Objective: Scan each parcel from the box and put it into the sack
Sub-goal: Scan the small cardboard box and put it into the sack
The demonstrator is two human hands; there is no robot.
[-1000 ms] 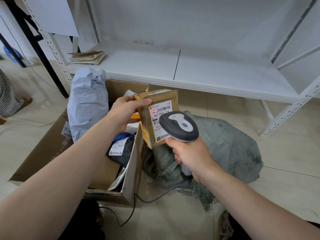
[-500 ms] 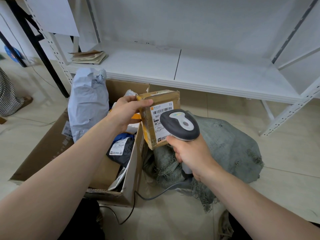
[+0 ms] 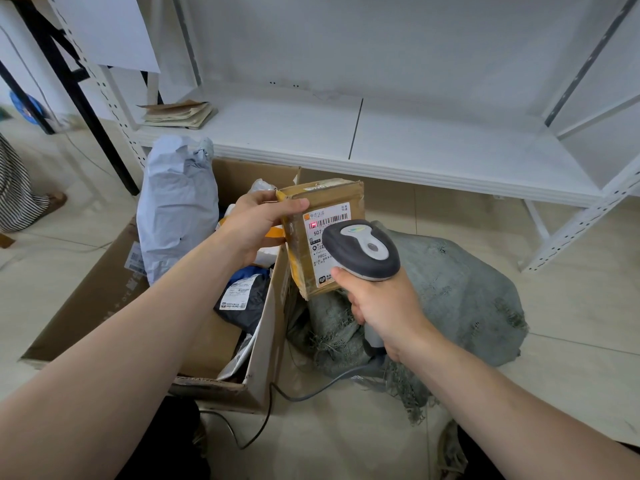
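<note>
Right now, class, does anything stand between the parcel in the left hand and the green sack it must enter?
Partly. The barcode scanner, gripped by the right hand, sits just in front of the cardboard parcel, above the sack. The left hand holds the parcel by its top corner; nothing else visible blocks the way down.

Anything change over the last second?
Red light from the scanner is back on the label after going out half a second ago. Left hand still grips the parcel, right hand still the scanner; box and sack unmoved.
</note>
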